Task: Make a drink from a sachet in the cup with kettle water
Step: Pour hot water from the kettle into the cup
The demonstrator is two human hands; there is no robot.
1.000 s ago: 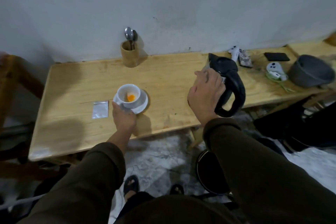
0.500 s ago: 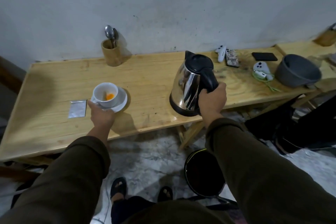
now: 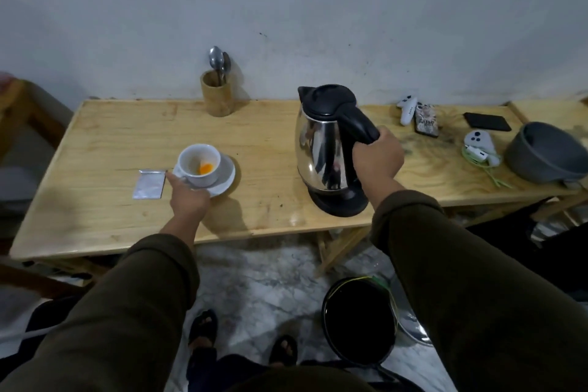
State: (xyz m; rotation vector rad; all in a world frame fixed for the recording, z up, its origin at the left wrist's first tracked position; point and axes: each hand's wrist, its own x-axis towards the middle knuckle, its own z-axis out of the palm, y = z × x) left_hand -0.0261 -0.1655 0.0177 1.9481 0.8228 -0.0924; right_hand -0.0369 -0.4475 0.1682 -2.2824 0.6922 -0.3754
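A white cup with orange powder in its bottom stands on a white saucer on the wooden table. My left hand grips the saucer's near-left rim. A silver sachet lies flat just left of the saucer. The steel kettle with black lid and base stands upright on the table to the right of the cup. My right hand is closed around its black handle.
A wooden holder with spoons stands at the back by the wall. Two white controllers, phones and a grey bowl crowd the right end. A black bin sits on the floor by my feet.
The kettle has come into full view upright on the table with my right hand on its handle. My left hand stays on the saucer; the camera shifted.
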